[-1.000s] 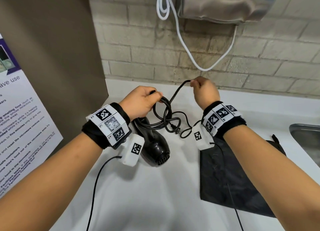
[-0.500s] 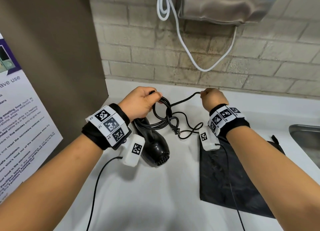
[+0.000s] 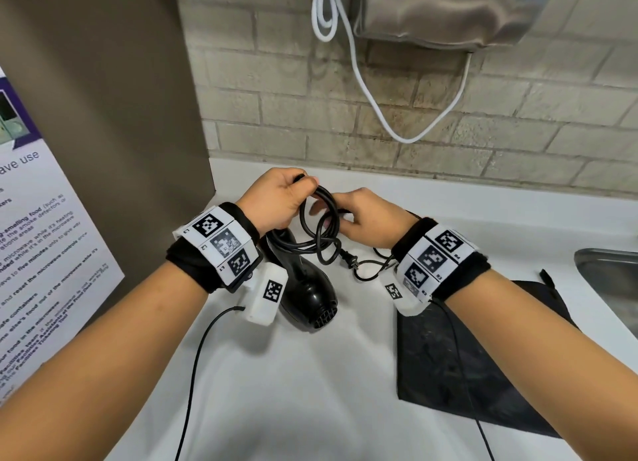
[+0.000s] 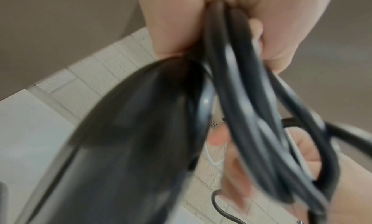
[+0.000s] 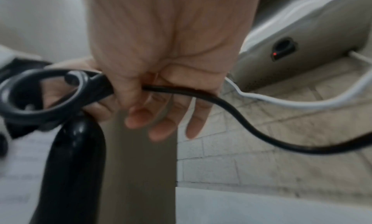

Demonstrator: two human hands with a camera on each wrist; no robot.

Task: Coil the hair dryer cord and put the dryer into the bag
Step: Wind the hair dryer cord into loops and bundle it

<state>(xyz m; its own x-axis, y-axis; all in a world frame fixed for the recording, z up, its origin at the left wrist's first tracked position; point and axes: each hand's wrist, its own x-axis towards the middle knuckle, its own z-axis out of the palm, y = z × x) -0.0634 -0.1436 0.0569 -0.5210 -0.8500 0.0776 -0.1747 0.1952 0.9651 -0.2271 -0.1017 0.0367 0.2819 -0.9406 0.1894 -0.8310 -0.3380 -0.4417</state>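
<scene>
A black hair dryer (image 3: 307, 295) lies on the white counter (image 3: 293, 391), nozzle toward me. Its black cord (image 3: 319, 229) hangs in loops from my left hand (image 3: 283, 201), which grips the top of the coil above the dryer's handle. In the left wrist view the cord loops (image 4: 241, 100) run out of my curled fingers (image 4: 175, 28) beside the dryer body (image 4: 130, 140). My right hand (image 3: 359, 215) holds a strand of the cord (image 5: 181, 92) against the coil. The plug (image 3: 350, 261) dangles below. A flat black bag (image 3: 466, 357) lies under my right forearm.
A brick wall (image 3: 345, 132) runs behind the counter, with a metal dispenser (image 3: 442, 8) and a white cable (image 3: 362, 81) hanging from it. A steel sink (image 3: 611, 281) sits at the right edge. A brown panel with a poster (image 3: 41, 236) stands at the left.
My right hand has come left and down from the stretched-out cord to the coil in my left hand. The left hand stays in place.
</scene>
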